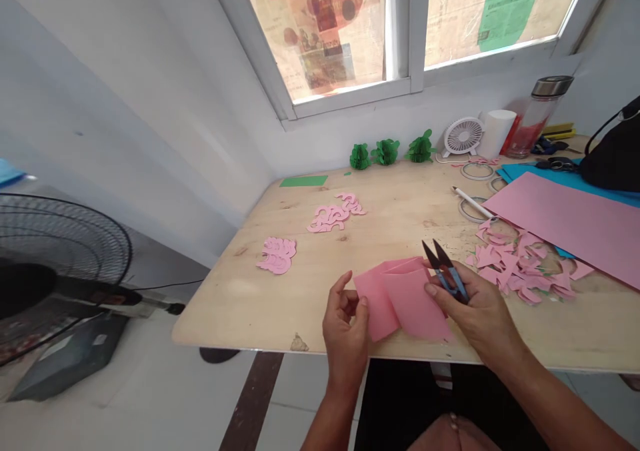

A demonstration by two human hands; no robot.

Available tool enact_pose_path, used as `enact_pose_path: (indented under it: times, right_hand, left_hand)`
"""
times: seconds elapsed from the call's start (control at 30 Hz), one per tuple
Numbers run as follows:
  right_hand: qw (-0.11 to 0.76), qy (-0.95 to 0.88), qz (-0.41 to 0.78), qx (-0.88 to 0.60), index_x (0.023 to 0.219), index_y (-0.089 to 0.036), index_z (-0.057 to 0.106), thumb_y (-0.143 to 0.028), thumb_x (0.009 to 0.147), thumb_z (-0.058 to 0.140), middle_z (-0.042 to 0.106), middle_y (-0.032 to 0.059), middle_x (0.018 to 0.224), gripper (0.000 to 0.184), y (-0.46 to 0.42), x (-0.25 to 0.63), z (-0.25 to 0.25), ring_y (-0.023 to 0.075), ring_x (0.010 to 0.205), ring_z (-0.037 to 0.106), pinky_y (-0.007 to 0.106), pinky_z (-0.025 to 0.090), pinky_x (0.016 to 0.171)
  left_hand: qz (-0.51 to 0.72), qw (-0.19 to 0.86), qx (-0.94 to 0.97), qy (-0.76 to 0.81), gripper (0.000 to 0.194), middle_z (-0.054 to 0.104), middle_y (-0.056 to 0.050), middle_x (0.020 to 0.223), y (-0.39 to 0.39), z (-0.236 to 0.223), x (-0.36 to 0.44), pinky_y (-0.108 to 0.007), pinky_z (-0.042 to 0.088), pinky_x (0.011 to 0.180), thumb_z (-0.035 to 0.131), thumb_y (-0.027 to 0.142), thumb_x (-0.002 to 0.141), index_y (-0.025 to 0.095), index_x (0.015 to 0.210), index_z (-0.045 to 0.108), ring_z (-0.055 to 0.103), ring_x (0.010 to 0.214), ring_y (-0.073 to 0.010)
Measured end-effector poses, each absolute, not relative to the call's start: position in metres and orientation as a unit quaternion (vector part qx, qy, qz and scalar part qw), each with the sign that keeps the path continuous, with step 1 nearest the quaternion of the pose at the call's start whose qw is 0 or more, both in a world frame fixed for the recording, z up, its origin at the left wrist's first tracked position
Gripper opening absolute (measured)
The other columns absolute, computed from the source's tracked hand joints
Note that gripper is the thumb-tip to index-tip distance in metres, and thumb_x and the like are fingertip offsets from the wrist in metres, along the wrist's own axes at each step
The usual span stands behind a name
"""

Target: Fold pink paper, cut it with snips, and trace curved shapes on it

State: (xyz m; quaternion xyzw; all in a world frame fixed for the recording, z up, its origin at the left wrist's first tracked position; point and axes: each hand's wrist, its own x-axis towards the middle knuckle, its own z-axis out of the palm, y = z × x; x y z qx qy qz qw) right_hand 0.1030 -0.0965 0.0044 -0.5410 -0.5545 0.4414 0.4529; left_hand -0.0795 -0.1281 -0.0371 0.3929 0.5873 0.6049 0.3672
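Observation:
A folded piece of pink paper [413, 297] is held between my two hands just above the table's front edge. My left hand [346, 314] pinches its left side with thumb and fingers. On the other side, my right hand [473, 304] grips the paper's right edge between thumb and fingers. Thread snips [447, 274] with blue handles also rest in my right hand, their dark blades apart and pointing up and away. Pink paper cut-outs [333, 216] lie in a loose group beyond the paper, and a neater stack of cut-outs [277, 255] sits further left.
Pink scraps [525, 261] pile up at the right beside a large pink sheet [575, 221]. A white pen [473, 203] lies across tape rolls. Green paper figures [385, 152], a small white fan [463, 136] and a glass bottle [537, 117] stand along the wall. A floor fan [55, 271] is at left.

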Motion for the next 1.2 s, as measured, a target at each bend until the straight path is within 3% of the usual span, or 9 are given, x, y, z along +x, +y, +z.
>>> enact_pose_path:
  times: [0.27, 0.4, 0.5, 0.7, 0.8, 0.9, 0.97, 1.1, 1.2]
  right_hand:
    - [0.482, -0.425, 0.542, -0.542, 0.094, -0.020, 0.065, -0.047, 0.066, 0.075, 0.054, -0.0002, 0.068, 0.040, -0.095, 0.132, 0.017, 0.0101, 0.051, 0.044, 0.022, 0.037, 0.041]
    - [0.505, -0.408, 0.549, -0.527, 0.091, -0.021, 0.067, -0.043, 0.061, 0.079, 0.049, -0.0025, 0.062, 0.039, -0.099, 0.138, 0.029, 0.0061, 0.044, 0.031, 0.019, 0.028, 0.035]
    - [0.512, -0.427, 0.526, -0.527, 0.095, -0.023, 0.069, -0.043, 0.060, 0.080, 0.051, -0.0012, 0.061, 0.042, -0.104, 0.139, 0.036, 0.0084, 0.046, 0.037, 0.020, 0.031, 0.036]
    - [0.430, -0.569, 0.488, -0.504, 0.099, -0.023, 0.069, -0.044, 0.070, 0.072, 0.062, 0.0019, 0.068, 0.035, -0.116, 0.124, 0.036, 0.0147, 0.057, 0.055, 0.024, 0.045, 0.048]
    - [0.357, -0.637, 0.487, -0.479, 0.086, -0.022, 0.068, -0.039, 0.079, 0.063, 0.063, 0.0000, 0.069, 0.019, -0.121, 0.109, 0.030, 0.0140, 0.058, 0.056, 0.023, 0.044, 0.050]
    - [0.329, -0.674, 0.488, -0.446, 0.097, -0.023, 0.067, -0.028, 0.081, 0.059, 0.066, -0.0021, 0.073, 0.019, -0.124, 0.095, 0.026, 0.0137, 0.063, 0.059, 0.022, 0.046, 0.057]
    - [0.322, -0.683, 0.499, -0.425, 0.103, -0.024, 0.066, -0.025, 0.081, 0.058, 0.066, -0.0030, 0.074, 0.024, -0.124, 0.088, 0.024, 0.0136, 0.064, 0.059, 0.022, 0.046, 0.058]
    - [0.328, -0.688, 0.498, -0.413, 0.096, -0.024, 0.067, -0.023, 0.080, 0.057, 0.066, -0.0032, 0.072, 0.020, -0.122, 0.078, 0.023, 0.0135, 0.062, 0.059, 0.023, 0.047, 0.058]
    - [0.333, -0.682, 0.498, -0.420, 0.099, -0.024, 0.067, -0.023, 0.080, 0.056, 0.067, -0.0030, 0.074, 0.022, -0.119, 0.075, 0.021, 0.0135, 0.064, 0.059, 0.023, 0.047, 0.060]
  left_hand:
    - [0.599, 0.408, 0.374, 0.578, 0.054, 0.063, 0.001, 0.080, -0.095, -0.030, -0.120, -0.024, 0.045, 0.072, 0.067, 0.026, 0.071, 0.019, 0.123, 0.054, 0.059, 0.075, -0.0111]
    - [0.612, 0.442, 0.367, 0.543, 0.040, 0.067, -0.003, 0.085, -0.068, -0.027, -0.127, -0.026, 0.046, 0.071, 0.068, 0.022, 0.065, 0.016, 0.104, 0.063, 0.060, 0.077, -0.0129]
    - [0.616, 0.449, 0.381, 0.524, 0.020, 0.066, -0.003, 0.080, -0.040, -0.023, -0.127, -0.028, 0.046, 0.072, 0.068, 0.023, 0.062, 0.016, 0.080, 0.064, 0.059, 0.074, -0.0132]
    - [0.603, 0.453, 0.426, 0.500, 0.015, 0.067, -0.004, 0.089, 0.012, -0.017, -0.117, -0.029, 0.047, 0.074, 0.070, 0.021, 0.057, 0.017, 0.069, 0.061, 0.061, 0.083, -0.0155]
    - [0.576, 0.448, 0.448, 0.516, 0.019, 0.067, -0.005, 0.087, 0.014, -0.021, -0.116, -0.028, 0.047, 0.067, 0.068, 0.018, 0.057, 0.016, 0.076, 0.066, 0.061, 0.074, -0.0148]
    - [0.570, 0.415, 0.455, 0.544, 0.029, 0.067, -0.006, 0.090, -0.004, -0.024, -0.124, -0.029, 0.047, 0.067, 0.066, 0.017, 0.061, 0.017, 0.090, 0.067, 0.061, 0.072, -0.0151]
    - [0.582, 0.375, 0.456, 0.559, 0.029, 0.067, -0.006, 0.095, -0.026, -0.019, -0.130, -0.031, 0.048, 0.072, 0.062, 0.020, 0.067, 0.019, 0.096, 0.066, 0.062, 0.078, -0.0160]
    - [0.569, 0.318, 0.539, 0.533, 0.020, 0.068, -0.006, 0.099, -0.085, 0.005, -0.137, -0.037, 0.045, 0.091, 0.061, 0.024, 0.077, 0.021, 0.096, 0.068, 0.061, 0.098, -0.0215]
    - [0.478, 0.362, 0.661, 0.452, 0.022, 0.069, -0.007, 0.102, -0.122, 0.018, -0.135, -0.042, 0.044, 0.096, 0.052, 0.022, 0.086, 0.024, 0.101, 0.069, 0.058, 0.109, -0.0248]
